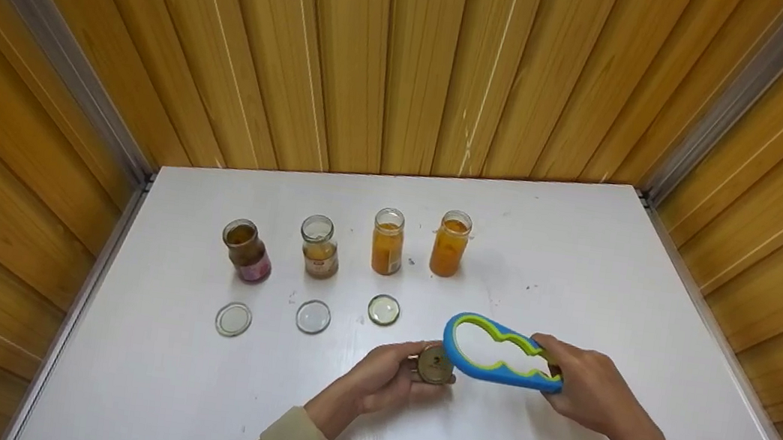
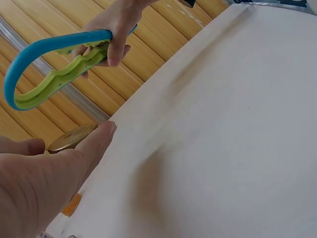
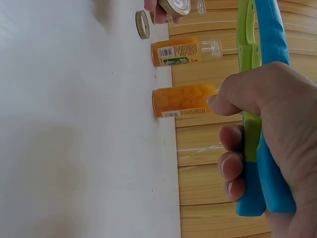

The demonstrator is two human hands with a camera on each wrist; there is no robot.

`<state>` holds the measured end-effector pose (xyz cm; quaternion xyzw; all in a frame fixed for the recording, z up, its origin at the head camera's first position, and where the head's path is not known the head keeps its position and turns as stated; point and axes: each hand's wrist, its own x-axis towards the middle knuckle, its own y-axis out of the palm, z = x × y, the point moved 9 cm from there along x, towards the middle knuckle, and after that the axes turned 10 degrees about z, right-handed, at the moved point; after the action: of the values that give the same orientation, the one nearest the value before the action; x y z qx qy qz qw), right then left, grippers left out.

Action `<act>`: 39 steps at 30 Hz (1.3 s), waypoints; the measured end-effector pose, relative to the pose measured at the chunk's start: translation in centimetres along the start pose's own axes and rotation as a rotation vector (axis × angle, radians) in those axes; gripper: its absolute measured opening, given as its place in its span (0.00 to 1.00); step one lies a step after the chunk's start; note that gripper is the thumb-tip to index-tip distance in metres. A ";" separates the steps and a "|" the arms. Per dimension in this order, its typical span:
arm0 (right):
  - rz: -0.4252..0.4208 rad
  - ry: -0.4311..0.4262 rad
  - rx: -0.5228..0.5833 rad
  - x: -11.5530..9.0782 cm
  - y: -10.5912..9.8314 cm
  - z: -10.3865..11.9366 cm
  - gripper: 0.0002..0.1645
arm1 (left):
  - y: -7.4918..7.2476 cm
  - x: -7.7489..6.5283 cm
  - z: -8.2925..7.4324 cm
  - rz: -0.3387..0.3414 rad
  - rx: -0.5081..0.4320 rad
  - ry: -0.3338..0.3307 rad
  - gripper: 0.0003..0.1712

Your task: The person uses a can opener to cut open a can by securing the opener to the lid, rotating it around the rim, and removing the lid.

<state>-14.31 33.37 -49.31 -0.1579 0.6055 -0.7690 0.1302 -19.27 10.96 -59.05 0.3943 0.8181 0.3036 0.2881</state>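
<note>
My left hand (image 1: 382,379) holds a gold metal jar lid (image 1: 434,366) over the near part of the table, its top facing up. In the left wrist view the lid (image 2: 74,138) lies between thumb and fingers. My right hand (image 1: 592,389) grips the handles of a blue and lime-green jar opener (image 1: 492,375), a loop with wavy inner edges. In the head view the loop's left end overlaps the lid's right edge; the left wrist view shows a gap between them. The right wrist view shows fingers wrapped round the opener's handles (image 3: 252,191).
Several open glass jars stand in a row: a dark one (image 1: 247,254), a half-full one (image 1: 320,260), and two with orange contents (image 1: 386,250) (image 1: 447,254). Before them lie three loose lids (image 1: 233,319) (image 1: 313,316) (image 1: 383,310). Wood-look panels (image 1: 412,64) enclose the white table (image 1: 137,368).
</note>
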 end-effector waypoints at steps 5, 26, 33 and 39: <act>-0.013 0.023 -0.006 -0.5 -0.3 -1.1 0.40 | -0.8 0.3 -1.7 -0.010 -0.047 0.056 0.29; -0.038 0.117 -0.003 -1.9 -1.3 -3.9 0.42 | -0.5 2.4 -10.5 -0.078 0.388 0.158 0.32; -0.033 0.138 0.006 -2.1 -1.4 -4.4 0.42 | -0.6 4.3 -11.0 -0.182 0.504 0.153 0.31; -0.031 0.153 -0.006 -2.3 -1.6 -5.0 0.41 | -0.9 5.7 -10.4 -0.270 0.725 0.098 0.33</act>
<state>-14.27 39.07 -49.02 -0.1084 0.6135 -0.7789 0.0714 -30.06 12.38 -54.22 0.3446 0.9296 -0.0274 0.1282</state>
